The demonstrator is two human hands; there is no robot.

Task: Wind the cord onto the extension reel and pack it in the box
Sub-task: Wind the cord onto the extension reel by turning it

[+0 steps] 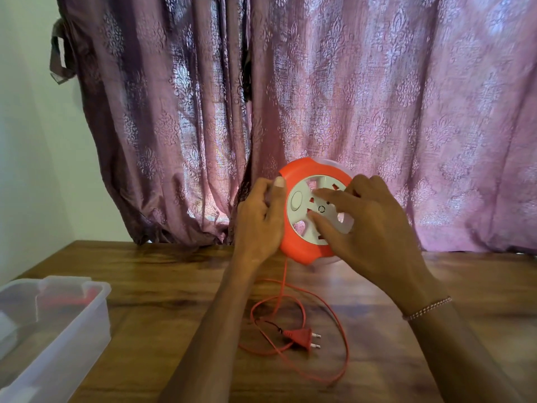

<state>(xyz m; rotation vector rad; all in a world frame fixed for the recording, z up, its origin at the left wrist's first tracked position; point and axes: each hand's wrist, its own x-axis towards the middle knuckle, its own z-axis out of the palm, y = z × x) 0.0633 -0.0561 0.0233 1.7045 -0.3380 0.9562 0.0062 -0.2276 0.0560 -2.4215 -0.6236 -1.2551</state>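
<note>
I hold an orange extension reel with a white socket face up above the table, face toward me. My left hand grips its left rim, thumb on the orange edge. My right hand lies on the white face with its fingers spread over the sockets. An orange cord hangs from the reel's bottom and lies in loose loops on the wooden table. The cord's orange two-pin plug rests inside the loops. A clear plastic box stands at the left front.
A purple patterned curtain hangs right behind the table's far edge. A white wall stands at the left. Something red and white shows blurred inside the box. A bead bracelet circles my right wrist.
</note>
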